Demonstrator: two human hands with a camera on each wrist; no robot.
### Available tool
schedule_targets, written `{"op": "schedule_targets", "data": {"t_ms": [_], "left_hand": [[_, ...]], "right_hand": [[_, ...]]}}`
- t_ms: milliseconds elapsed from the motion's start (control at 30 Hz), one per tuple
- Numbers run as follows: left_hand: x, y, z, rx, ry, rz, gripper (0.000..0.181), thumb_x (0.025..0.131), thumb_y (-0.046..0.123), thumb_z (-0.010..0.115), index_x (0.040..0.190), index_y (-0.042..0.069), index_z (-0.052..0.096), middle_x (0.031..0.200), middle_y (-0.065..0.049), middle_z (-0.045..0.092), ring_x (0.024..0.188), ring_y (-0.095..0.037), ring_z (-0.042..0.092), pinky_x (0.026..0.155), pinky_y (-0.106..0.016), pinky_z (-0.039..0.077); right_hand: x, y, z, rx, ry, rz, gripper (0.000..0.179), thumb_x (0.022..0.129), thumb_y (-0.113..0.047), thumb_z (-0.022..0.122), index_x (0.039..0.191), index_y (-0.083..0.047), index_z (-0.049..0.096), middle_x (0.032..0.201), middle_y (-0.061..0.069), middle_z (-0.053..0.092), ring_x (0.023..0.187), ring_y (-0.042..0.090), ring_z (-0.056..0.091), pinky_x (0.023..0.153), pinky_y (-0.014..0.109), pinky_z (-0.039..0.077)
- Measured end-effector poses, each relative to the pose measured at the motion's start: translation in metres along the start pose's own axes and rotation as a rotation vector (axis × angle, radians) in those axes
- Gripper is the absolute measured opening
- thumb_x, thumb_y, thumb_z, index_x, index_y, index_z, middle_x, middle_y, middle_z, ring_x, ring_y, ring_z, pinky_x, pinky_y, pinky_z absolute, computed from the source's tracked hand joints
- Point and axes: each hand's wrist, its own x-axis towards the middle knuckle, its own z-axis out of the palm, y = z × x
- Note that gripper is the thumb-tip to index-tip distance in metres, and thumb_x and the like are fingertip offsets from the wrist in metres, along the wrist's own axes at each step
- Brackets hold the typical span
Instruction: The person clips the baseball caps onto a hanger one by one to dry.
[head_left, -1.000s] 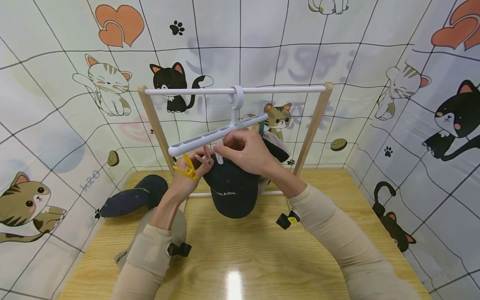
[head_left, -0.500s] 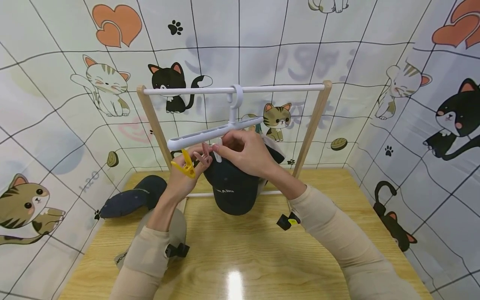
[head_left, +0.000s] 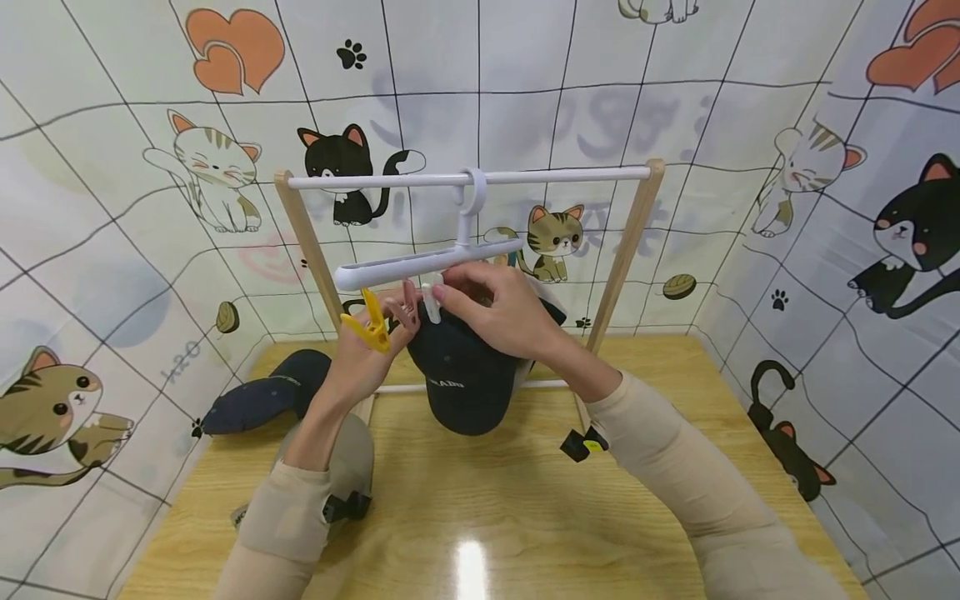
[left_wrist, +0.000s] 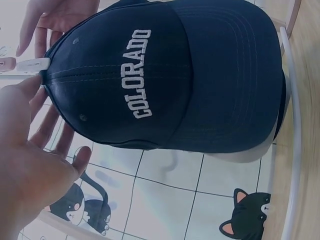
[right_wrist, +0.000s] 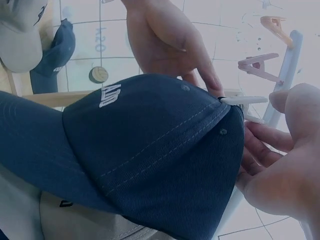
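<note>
Cat-print backdrop [head_left: 517, 125] behind wooden table [head_left: 555, 500]

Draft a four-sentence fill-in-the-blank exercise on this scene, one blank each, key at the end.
1. The dark cap between the left hand and the right hand carries the embroidered word ____.
2. The top clip, at the peak of that cap's crown, is coloured ____.
3. In the head view, the leftmost clip, overlapping the left hand, is coloured ____.
4. The hanger hangs from the white rod by its ____.

Missing words: COLORADO; white; yellow; hook.
</note>
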Motion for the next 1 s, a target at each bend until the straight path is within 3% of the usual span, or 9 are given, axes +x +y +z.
{"op": "schedule_targets", "data": {"t_ms": [233, 433, 567, 700, 833, 1000], "left_hand": [[-0.017, 0.005, -0.01, -0.003, -0.078, -0.016, 0.023, 0.111, 0.022, 0.075, 0.131, 0.016, 0.067, 0.155, -0.002, 0.064, 0.145, -0.024, 0.056, 0.119, -0.052, 0.045], [-0.036, 0.013, -0.022, 0.145, -0.151, -0.066, 0.063, 0.11, 0.041, 0.074, 0.168, 0.027, 0.052, 0.177, -0.001, 0.05, 0.166, -0.034, 0.045, 0.132, -0.074, 0.035], [-0.047, 0.016, -0.029, 0.202, -0.185, -0.045, 0.078, 0.108, 0.04, 0.077, 0.176, 0.034, 0.039, 0.183, 0.001, 0.041, 0.171, -0.035, 0.038, 0.133, -0.075, 0.032], [-0.062, 0.015, -0.036, 0.274, -0.182, -0.051, 0.082, 0.105, 0.036, 0.079, 0.176, 0.033, 0.039, 0.185, -0.005, 0.038, 0.171, -0.041, 0.036, 0.129, -0.08, 0.034], [-0.081, 0.013, -0.045, 0.349, -0.163, -0.078, 0.083, 0.103, 0.036, 0.081, 0.176, 0.027, 0.042, 0.186, -0.012, 0.034, 0.171, -0.047, 0.033, 0.127, -0.084, 0.031], [-0.101, 0.013, -0.053, 0.408, -0.143, -0.008, 0.084, 0.101, 0.029, 0.086, 0.174, 0.03, 0.044, 0.183, -0.006, 0.04, 0.17, -0.042, 0.036, 0.127, -0.079, 0.031]], "right_hand": [[-0.007, -0.003, -0.002, -0.042, 0.007, -0.021, 0.034, 0.114, -0.029, 0.065, 0.14, -0.011, 0.077, 0.133, 0.006, 0.081, 0.119, 0.022, 0.08, 0.104, 0.045, 0.064], [-0.016, -0.004, -0.009, -0.031, -0.007, -0.037, 0.038, 0.116, -0.026, 0.058, 0.148, -0.01, 0.073, 0.142, 0.008, 0.08, 0.129, 0.025, 0.08, 0.11, 0.049, 0.064], [-0.019, -0.002, -0.012, -0.006, -0.023, -0.049, 0.042, 0.117, -0.025, 0.056, 0.154, -0.008, 0.067, 0.15, 0.01, 0.076, 0.134, 0.027, 0.078, 0.114, 0.05, 0.062], [-0.022, 0.001, -0.011, 0.008, -0.027, -0.074, 0.046, 0.116, -0.024, 0.057, 0.157, -0.004, 0.063, 0.153, 0.014, 0.073, 0.134, 0.03, 0.077, 0.114, 0.05, 0.062], [-0.026, 0.001, -0.009, -0.014, 0.003, -0.126, 0.048, 0.114, -0.026, 0.059, 0.156, -0.004, 0.063, 0.141, 0.017, 0.077, 0.125, 0.031, 0.077, 0.11, 0.054, 0.062], [-0.031, -0.003, -0.005, -0.027, 0.057, -0.192, 0.051, 0.11, -0.029, 0.062, 0.155, -0.006, 0.064, 0.14, 0.016, 0.075, 0.125, 0.032, 0.072, 0.112, 0.061, 0.058]]}}
